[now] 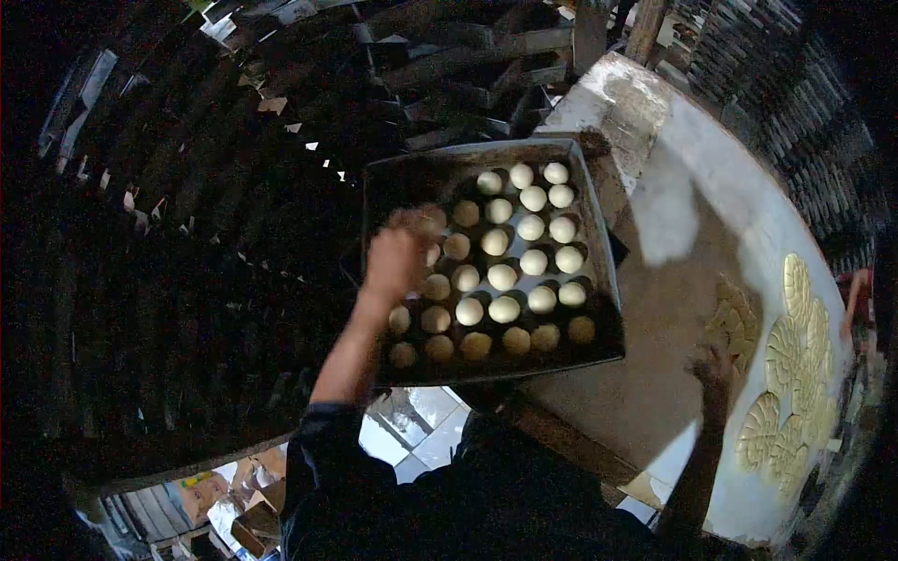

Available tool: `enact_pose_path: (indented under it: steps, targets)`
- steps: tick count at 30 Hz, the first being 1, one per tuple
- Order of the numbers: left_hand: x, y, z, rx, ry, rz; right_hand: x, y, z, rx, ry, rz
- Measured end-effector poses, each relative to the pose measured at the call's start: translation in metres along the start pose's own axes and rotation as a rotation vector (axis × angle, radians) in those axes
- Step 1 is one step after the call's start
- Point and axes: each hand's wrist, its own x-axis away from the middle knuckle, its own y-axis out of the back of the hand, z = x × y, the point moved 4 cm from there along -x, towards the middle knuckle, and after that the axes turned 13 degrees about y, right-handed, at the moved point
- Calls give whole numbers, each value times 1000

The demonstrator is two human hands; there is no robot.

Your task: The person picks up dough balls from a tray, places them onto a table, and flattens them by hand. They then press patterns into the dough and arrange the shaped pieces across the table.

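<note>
Dim, grainy — dough balls (532, 198) part-lit, shadow across table (655, 309); left hand (398, 257) blurred — fisheye curve, black corners.

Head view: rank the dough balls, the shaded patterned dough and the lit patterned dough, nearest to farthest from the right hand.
From the right hand:
1. Shaded patterned dough, by its fingertips
2. Lit patterned dough, to its right
3. Dough balls, left, in the tray
</note>
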Motion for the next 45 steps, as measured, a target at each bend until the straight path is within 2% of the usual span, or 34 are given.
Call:
enact_pose_path:
  steps: [1, 2, 3, 4, 5, 6, 7, 8, 10, 11, 13, 14, 15, 17, 19, 20, 22, 23, 24, 25, 27, 29, 30, 33, 34, 37, 39, 41, 44, 45]
  targets:
    - [-38, -18, 41, 139, -27, -100, -37, -54, 33, 168, 51, 245]
    - [-68, -43, 75, 281, -54, -201, -65, -120, 89, 15, 238, 295]
    - [-70, -41, 74, 172, -96, -262, -81, -181, 133, -59, 467, 294]
    - [-67, -39, 72, 64, -134, -326, -93, -232, 187, -91, 423, 408]
    - [-65, -37, 69, -46, -169, -388, -111, -275, 208, -45, 720, 434]
    - [-68, -38, 68, -124, -136, -319, -126, -311, 233, 18, 814, 462]
    - [-70, -39, 67, -200, -101, -246, -148, -357, 219, -23, 860, 454]
    - [-69, -41, 66, -273, -68, -171, -167, -391, 219, 80, 892, 505]
    - [-60, -33, 61, -302, -159, -211, -190, -440, 185, 230, 910, 555]
    - [-59, -31, 63, -297, -166, -249, -193, -437, 181, 288, 968, 536]
    - [-60, -31, 62, -256, -139, -335, -185, -415, 172, 405, 1038, 471]
    - [-61, -37, 54, -266, -133, -324, -178, -384, 161, 305, 975, 471]
    - [-59, -36, 37, -276, -127, -313, -162, -333, 170, 289, 980, 367]
    - [-27, 15, -49, -392, -176, -208, -125, -233, 145, 333, 916, 98]
    - [-8, 18, -141, -140, -516, -172, -90, -144, 81, 343, 796, -266]
    - [8, 9, -191, -50, -702, -174, -72, -110, 48, 478, 698, -381]
    - [38, -34, -298, -61, -961, 21, -37, -58, -2, 535, 494, -496]
    - [65, -58, -350, -60, -1075, 182, -16, -31, -28, 577, 423, -531]
    - [80, -103, -397, -11, -1098, 477, 1, -6, -55, 612, 359, -555]
    - [96, -156, -437, 27, -1085, 772, 18, 17, -79, 638, 302, -564]
    - [141, -227, -502, -4, -634, 1164, 70, 72, -109, 860, 438, -646]
    - [133, -391, -537, 58, -587, 1015, 134, 139, -157, 780, 90, -716]
    - [143, -406, -558, 22, -448, 883, 166, 168, -172, 695, 36, -731]
    - [168, -427, -608, 35, -74, 604, 216, 204, -195, 581, -99, -837]
    - [177, -424, -622, 106, 20, 583, 227, 215, -196, 580, -134, -871]
    - [201, -403, -658, 330, 301, 488, 213, 213, -168, 868, 232, -813]
    - [214, -393, -666, 472, 474, 410, 210, 212, -170, 830, 154, -804]
    - [217, -406, -647, 1235, 145, 858, 213, 212, -176, 774, 102, -826]
    - [180, -427, -658, 1640, -205, 1400, 206, 214, -178, 704, 108, -915]
    - [179, -427, -652, 1575, -26, 1512, 205, 215, -175, 697, 121, -920]
